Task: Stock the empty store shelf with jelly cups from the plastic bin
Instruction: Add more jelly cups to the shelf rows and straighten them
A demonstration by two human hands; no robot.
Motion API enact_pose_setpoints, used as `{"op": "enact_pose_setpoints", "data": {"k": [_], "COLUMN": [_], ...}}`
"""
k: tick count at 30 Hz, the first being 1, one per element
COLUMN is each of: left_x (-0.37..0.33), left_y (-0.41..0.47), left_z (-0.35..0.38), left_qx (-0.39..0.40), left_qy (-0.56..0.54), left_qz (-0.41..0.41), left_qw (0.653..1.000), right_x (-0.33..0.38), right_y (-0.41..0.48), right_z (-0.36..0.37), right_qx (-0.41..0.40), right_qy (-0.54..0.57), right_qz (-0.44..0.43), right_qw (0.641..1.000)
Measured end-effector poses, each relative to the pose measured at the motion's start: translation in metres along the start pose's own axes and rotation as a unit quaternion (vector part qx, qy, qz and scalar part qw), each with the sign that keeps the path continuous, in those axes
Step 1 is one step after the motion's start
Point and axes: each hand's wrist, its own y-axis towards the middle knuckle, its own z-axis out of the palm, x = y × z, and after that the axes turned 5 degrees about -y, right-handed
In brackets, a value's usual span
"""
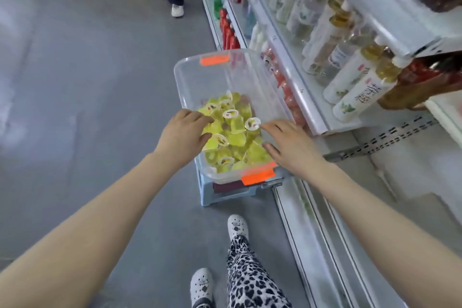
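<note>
**Plastic bin (190, 82) could get tipped off its stool (225, 195)**

The left hand (183, 132) and right hand (292, 147) are being held open over the jelly cups (235, 137), heaped at the bin's near end; nothing's being gripped. If the near rim is being leaned on, it's probably all getting dumped.

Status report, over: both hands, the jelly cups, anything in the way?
Left hand on jelly cups in plastic bin, hold unclear. Right hand open over the cups. Bin on stool beside empty shelf. Nothing blocks the way.
</note>
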Motion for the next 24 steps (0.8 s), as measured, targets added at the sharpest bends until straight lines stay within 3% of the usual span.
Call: {"op": "enact_pose_setpoints", "data": {"k": [6, 13, 19, 24], "left_x": [0.019, 0.042, 0.044, 0.045], "left_y": [0.057, 0.075, 0.076, 0.079], "left_z": [0.026, 0.047, 0.053, 0.053], "left_qx": [-0.004, 0.001, -0.016, -0.012], "left_qy": [-0.015, -0.001, -0.011, -0.003], "left_qz": [-0.026, -0.051, -0.062, -0.059], "left_qw": [1.000, 0.999, 0.998, 0.998], "right_x": [-0.016, -0.010, -0.011, -0.018], "right_y": [0.090, 0.177, 0.197, 0.188], "right_z": [0.059, 0.107, 0.140, 0.136], "right_qx": [0.111, 0.183, 0.260, 0.265], "right_qy": [0.023, 0.025, 0.017, 0.070], "right_qz": [-0.029, 0.026, 0.024, 0.012], "right_qw": [0.993, 0.982, 0.965, 0.962]}}
